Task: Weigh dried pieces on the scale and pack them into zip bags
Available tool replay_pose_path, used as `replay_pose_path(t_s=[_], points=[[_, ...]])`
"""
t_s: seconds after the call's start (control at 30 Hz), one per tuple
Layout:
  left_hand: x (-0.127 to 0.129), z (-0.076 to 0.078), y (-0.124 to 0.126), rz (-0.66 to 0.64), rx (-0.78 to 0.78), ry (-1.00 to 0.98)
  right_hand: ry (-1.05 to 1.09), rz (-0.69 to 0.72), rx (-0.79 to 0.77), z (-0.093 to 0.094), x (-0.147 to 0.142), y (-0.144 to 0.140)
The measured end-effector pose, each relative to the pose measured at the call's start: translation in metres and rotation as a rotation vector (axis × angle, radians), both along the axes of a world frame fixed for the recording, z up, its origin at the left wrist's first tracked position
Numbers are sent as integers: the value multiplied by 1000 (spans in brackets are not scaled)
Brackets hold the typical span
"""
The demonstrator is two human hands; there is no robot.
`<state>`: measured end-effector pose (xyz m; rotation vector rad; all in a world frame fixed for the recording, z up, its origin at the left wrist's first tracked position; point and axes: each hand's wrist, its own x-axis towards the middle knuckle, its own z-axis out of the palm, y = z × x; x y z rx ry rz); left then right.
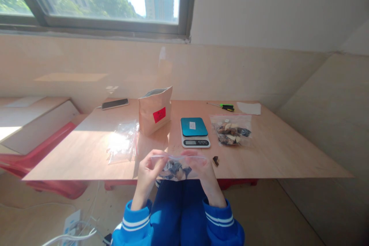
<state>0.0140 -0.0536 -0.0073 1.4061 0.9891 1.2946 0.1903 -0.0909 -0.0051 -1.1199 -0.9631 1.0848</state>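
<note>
Bag: you are holding it at the table's near edge, your left hand and right hand pinching its top corners, the bag stretching between them. Its dark contents are hard to make out.

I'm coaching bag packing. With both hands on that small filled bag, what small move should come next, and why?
Probably run the fingers along the zip strip to press it shut. The left hand and right hand pinch the top edge of the clear bag, which already holds dark and pale pieces, near the scale.
</note>
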Motion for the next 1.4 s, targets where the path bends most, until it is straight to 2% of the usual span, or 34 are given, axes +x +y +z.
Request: replay_pose_path(t_s=[0.17, 0.3, 0.4, 0.53, 0.6, 0.67, 0.77, 1.07, 1.4], points=[[1, 0, -1, 46, -18, -3, 13, 30, -15, -3, -2, 1], [3, -2, -2, 55, -64, -24, -10, -36, -44, -13, -2, 4], [4, -1, -3, 81, -66, -34, -69, -101, -7, -15, -3, 6], [6, 3, -5, 95, -22, 2, -410, -400, 170, -6, -9, 3], [7, 4, -7, 55, 1, 17, -636, -482, 277, 2, -16, 0], [9, 6, -9, 17, 26, 40, -802, -463, 362, 8, -21, -4], [10, 8, -11, -4, 67, 105, -913, -428, 417, 13, -25, -7], [12, 14, -11, -64, 191, 225, -945, -427, 460, 17, -18, -9], [18, 14, -15, -37, 193, 243, -978, -542, 516, 17, -22, -11]])
